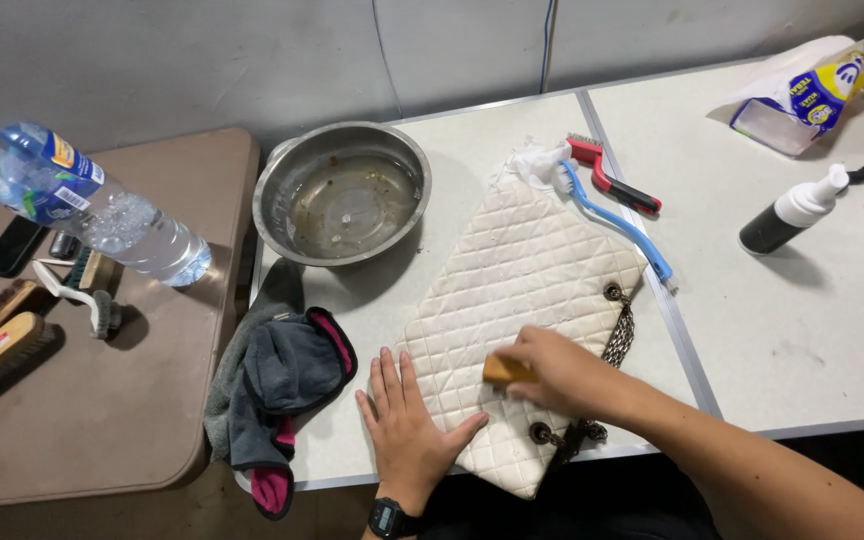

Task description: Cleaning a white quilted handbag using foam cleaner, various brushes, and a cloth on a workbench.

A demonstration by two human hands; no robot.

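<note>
A white quilted handbag (517,275) with a metal chain strap (616,340) lies flat on the white table (812,330). My right hand (552,370) is closed around a small wooden-backed brush (505,369) pressed on the bag's lower part. My left hand (404,425), with a black watch on the wrist, lies flat with fingers spread on the bag's lower left corner and the table beside it.
A metal bowl (342,192) holds a little water left of the bag. Grey and pink cloths (277,385) hang over the table edge. A blue brush (612,220), a red brush (612,180), a foam pump bottle (790,212) and a packet (802,95) lie right. A water bottle (82,200) and wooden brushes (2,340) rest on the brown table.
</note>
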